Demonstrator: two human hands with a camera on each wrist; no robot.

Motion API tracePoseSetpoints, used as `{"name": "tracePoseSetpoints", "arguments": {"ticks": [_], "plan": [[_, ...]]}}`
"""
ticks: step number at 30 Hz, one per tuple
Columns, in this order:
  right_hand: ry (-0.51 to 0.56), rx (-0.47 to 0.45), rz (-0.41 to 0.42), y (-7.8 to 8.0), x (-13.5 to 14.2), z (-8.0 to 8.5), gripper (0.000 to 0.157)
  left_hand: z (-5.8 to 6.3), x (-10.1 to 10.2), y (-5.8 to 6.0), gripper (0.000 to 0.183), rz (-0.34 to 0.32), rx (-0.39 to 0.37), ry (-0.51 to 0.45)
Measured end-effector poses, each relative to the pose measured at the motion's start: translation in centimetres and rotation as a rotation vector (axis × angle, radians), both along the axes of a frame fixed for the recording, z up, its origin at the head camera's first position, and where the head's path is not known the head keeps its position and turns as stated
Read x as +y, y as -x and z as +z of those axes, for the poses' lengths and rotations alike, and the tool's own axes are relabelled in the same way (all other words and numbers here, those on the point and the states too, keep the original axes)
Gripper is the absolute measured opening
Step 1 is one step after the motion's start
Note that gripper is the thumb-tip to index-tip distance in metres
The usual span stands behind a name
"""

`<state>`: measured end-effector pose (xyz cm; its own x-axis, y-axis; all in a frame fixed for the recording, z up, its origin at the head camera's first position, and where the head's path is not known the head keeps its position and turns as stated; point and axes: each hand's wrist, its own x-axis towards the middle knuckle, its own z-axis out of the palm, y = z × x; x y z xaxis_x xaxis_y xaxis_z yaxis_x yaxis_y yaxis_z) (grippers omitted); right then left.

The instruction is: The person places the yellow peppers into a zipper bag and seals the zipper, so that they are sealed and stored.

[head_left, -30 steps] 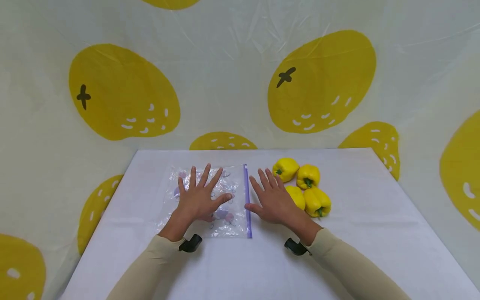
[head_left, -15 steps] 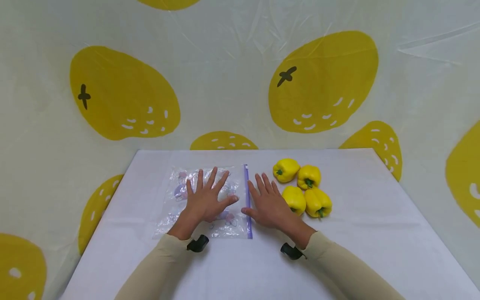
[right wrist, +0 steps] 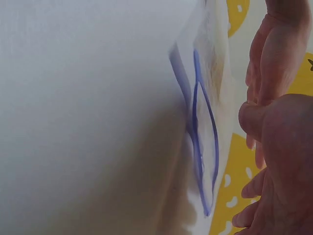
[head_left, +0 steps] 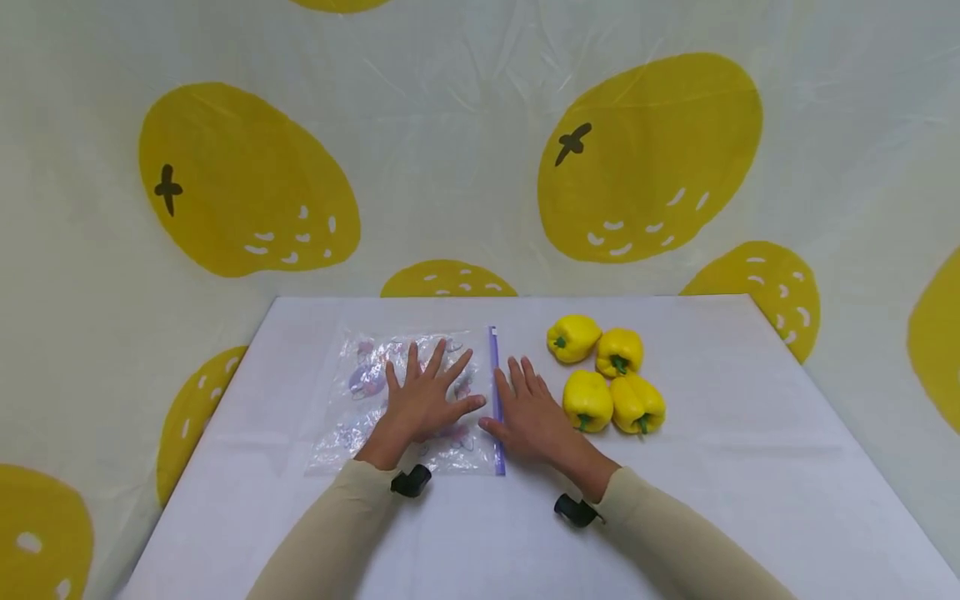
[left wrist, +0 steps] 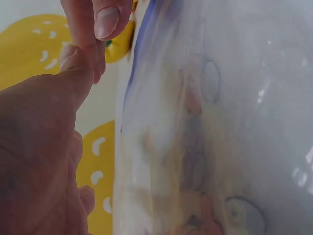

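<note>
A clear plastic zipper bag (head_left: 347,408) with pinkish and purple printed figures lies flat on the white table. Its purple zipper strip (head_left: 497,450) runs along the right edge; in the right wrist view the purple edges (right wrist: 215,137) bow apart. Over the bag, with fingers spread, is my left hand (head_left: 420,407), holding nothing. My right hand (head_left: 532,421) stretches over the zipper side, fingers fairly straight and holding nothing. In the left wrist view the left thumb (left wrist: 76,68) shows above the bag, near the right hand's fingers.
Several yellow bell peppers (head_left: 587,400) with green stems sit grouped just right of my right hand. The white-covered table (head_left: 750,500) ends at a back edge, behind which hangs a pale curtain (head_left: 450,150) printed with large yellow fruit.
My left hand has shifted to the right and a little nearer to me. My right hand has drawn slightly left and nearer. The bag and the peppers have stayed in place.
</note>
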<state>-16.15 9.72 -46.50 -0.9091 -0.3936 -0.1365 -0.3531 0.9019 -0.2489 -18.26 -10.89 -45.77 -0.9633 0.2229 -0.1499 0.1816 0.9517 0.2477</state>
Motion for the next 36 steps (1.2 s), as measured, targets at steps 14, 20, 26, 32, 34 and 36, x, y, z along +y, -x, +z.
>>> {"name": "tracePoseSetpoints", "arguments": {"ticks": [14, 20, 26, 32, 34, 36], "plan": [[0.157, -0.111, -0.072, 0.1, 0.8, -1.6, 0.075, -1.3, 0.2, 0.3, 0.089, 0.013, -0.150, -0.038], [0.225, -0.120, -0.077, 0.3, 0.8, -2.0, 0.065, -1.6, 0.2, 0.4, 0.088, 0.021, -0.181, 0.021], [0.202, -0.103, -0.068, 0.3, 0.6, -2.1, 0.057, -1.2, 0.2, 0.5, 0.082, 0.015, -0.194, 0.003], [0.195, -0.058, -0.059, 0.3, 0.1, -2.4, 0.061, -1.2, 0.3, 0.4, 0.084, 0.021, -0.193, 0.005], [0.184, -0.051, -0.056, 0.4, 0.0, -2.6, 0.063, -1.2, 0.4, 0.5, 0.086, 0.026, -0.190, -0.004], [0.167, -0.056, -0.055, 0.5, -0.1, -2.6, 0.065, -1.2, 0.6, 0.5, 0.088, 0.033, -0.188, -0.022]]}}
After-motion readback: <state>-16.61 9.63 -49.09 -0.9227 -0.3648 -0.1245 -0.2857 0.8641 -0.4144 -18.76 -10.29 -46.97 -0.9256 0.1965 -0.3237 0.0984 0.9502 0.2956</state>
